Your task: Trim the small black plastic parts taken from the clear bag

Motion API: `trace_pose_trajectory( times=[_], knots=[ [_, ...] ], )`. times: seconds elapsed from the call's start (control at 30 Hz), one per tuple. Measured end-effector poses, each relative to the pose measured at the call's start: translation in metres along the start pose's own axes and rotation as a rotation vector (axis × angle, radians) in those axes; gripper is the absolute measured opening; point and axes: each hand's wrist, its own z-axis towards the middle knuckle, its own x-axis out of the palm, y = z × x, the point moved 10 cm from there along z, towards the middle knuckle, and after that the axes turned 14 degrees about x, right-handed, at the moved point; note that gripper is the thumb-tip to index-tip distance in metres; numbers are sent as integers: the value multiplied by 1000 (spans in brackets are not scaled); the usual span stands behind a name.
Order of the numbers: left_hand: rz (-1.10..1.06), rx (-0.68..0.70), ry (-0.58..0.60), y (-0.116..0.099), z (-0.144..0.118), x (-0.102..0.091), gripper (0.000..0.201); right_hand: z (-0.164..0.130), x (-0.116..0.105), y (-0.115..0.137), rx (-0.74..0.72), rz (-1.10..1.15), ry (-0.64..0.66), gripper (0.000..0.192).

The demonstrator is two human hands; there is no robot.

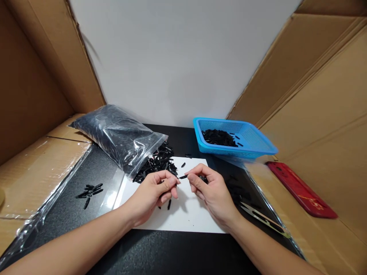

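Between the thumb and fingertips of my right hand (208,183) is a small, slim black piece (183,177), its free end pointing left. My left hand (159,191) is closed in a pinch close to that end; anything in its fingertips is too small to make out. Both hands are over a white sheet (183,219). Behind my left hand lies a heap of similar black pieces (157,164), partly hidden by it. One loose black piece (183,165) rests on the sheet behind my fingers, and another (169,204) lies in front of my left hand.
A filled clear zip bag (114,133) lies back left, its mouth by the heap. At back right stands a blue basket (249,139) holding black pieces. Several pieces (89,191) lie at left. Thread snips (265,218) and a red case (301,189) are right. Cardboard walls flank the table.
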Motion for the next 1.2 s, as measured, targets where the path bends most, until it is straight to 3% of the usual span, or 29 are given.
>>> trace_pose_trajectory(
  times=[0.37, 0.53, 0.63, 0.73, 0.9, 1.0, 1.13, 1.2],
  knots=[
    [-58, 53, -50, -8, 0, -1, 29, -2, 6, 0, 68, 75, 54, 28],
    [1, 56, -87, -9, -1, -5, 33, -1, 14, -5, 148, 240, 196, 25],
    [21, 53, -102, -9, -1, -8, 33, -1, 18, -9, 178, 219, 236, 27],
    [24, 56, -113, -8, -1, -10, 32, -1, 15, -6, 109, 36, 161, 25],
    [57, 57, -99, -7, 0, -11, 32, -9, 13, 17, -163, -321, 15, 13],
    [38, 32, -77, -6, 0, -8, 31, -10, 10, 21, -211, -355, -14, 11],
    [-78, -26, -65, -3, -2, -3, 14, -7, 2, 21, -204, -298, -51, 18],
    [-125, -72, -54, 1, -4, 0, 32, -8, -1, 22, -216, -284, -67, 19]
  ],
)
